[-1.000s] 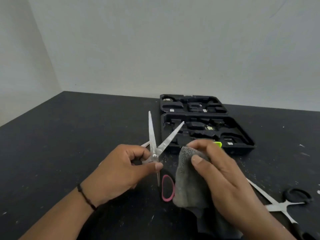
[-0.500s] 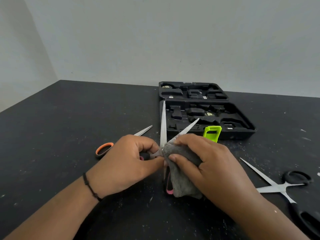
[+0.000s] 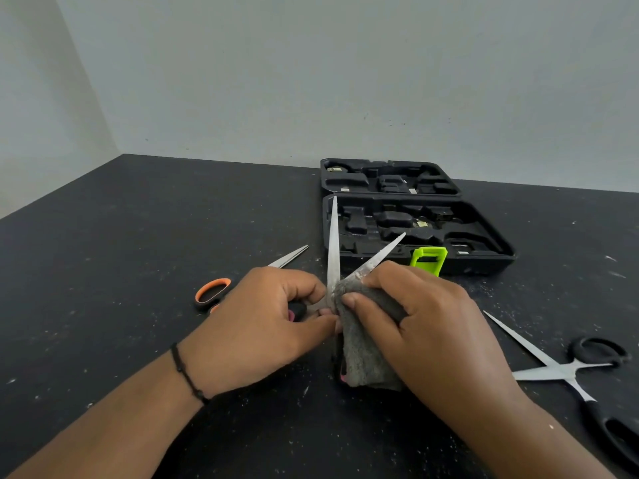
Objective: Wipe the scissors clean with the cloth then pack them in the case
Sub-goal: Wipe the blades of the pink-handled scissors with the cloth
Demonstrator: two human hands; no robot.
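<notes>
My left hand grips a pair of pink-handled scissors near the pivot, blades spread and pointing away from me. My right hand pinches a grey cloth round the base of the right blade. The cloth hangs down and hides most of the pink handle. An open black case with a green latch lies just beyond the blades.
Orange-handled scissors lie on the black table left of my left hand. Black-handled scissors lie spread at the right. White specks cover the table. A pale wall stands behind the case.
My right hand brought the cloth up from beside the scissors and closed it round the base of the right blade. The view tilted down a little.
</notes>
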